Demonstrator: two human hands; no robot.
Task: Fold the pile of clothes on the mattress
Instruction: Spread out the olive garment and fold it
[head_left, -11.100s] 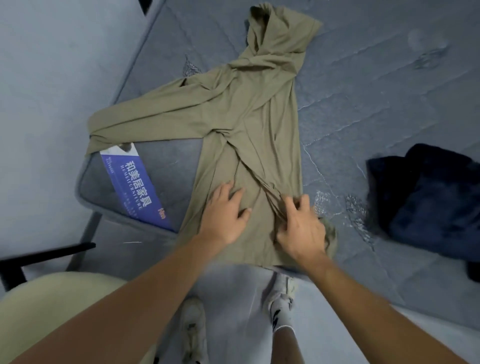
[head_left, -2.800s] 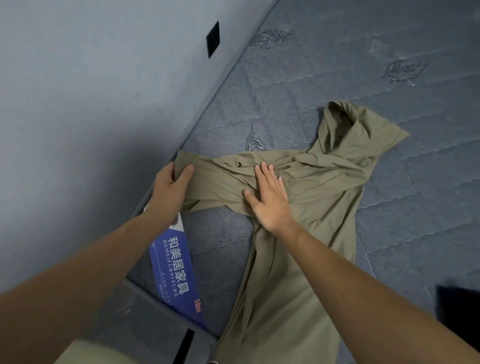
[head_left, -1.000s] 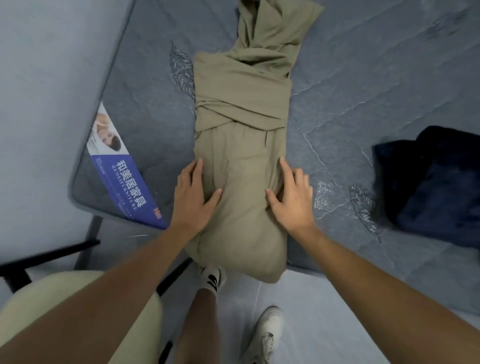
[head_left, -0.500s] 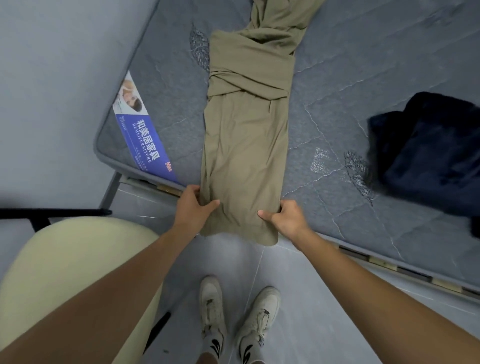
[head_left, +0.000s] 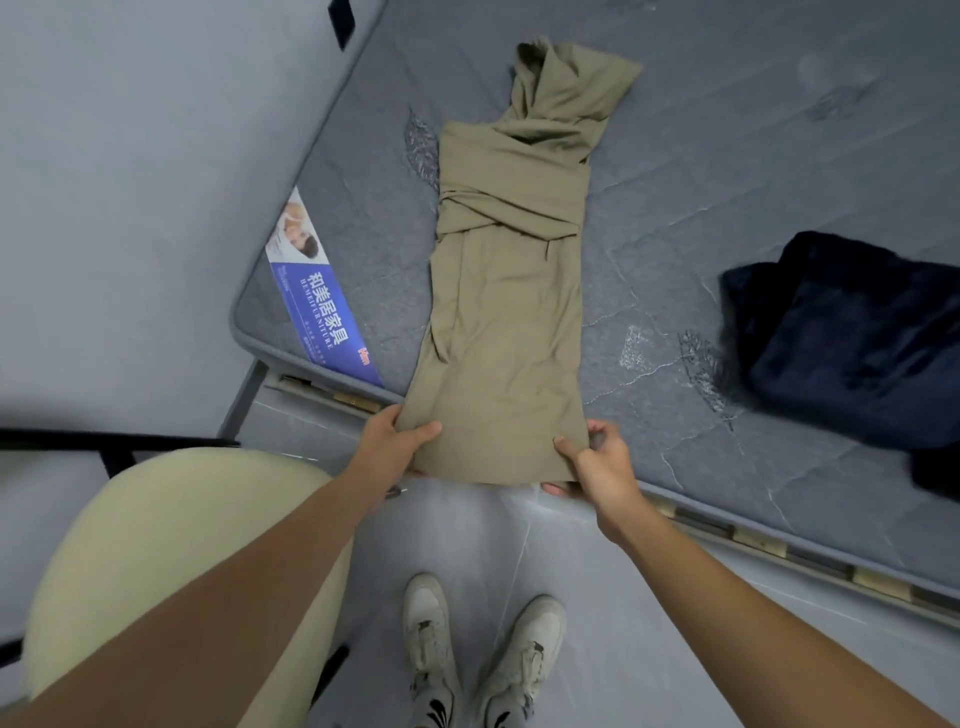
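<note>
Nearest the camera, two pale shoes (head_left: 480, 654) stand on the grey floor (head_left: 597, 623), and a cream chair seat (head_left: 156, 561) fills the lower left. Above them both bare forearms reach forward to the near edge of the mattress (head_left: 727, 156).

The left hand (head_left: 395, 441) pinches the near left corner of the olive hoodie (head_left: 506, 322), thumb on top of the cloth and fingers tucked beneath. The right hand (head_left: 597, 462) grips the near right corner in the same way, thumb on top, fingers curled under the hem. Both hands hold the hem at the mattress edge, where it hangs slightly past the edge over the floor.

The hoodie lies on the mattress as a long narrow strip running away from the person. Its lower body is fairly smooth, with a few soft lengthwise creases. About halfway up, the sleeves are folded in across the chest and overlap in diagonal bands. At the far end the hood (head_left: 566, 83) is bunched and tilted toward the right, its opening dark.

To the left of the hoodie a blue label (head_left: 324, 312) with white characters sits on the mattress corner. To the right, well apart from the hoodie, lies a dark navy garment (head_left: 852, 338) in a loose heap. A pale wall (head_left: 130, 156) runs along the left side.
</note>
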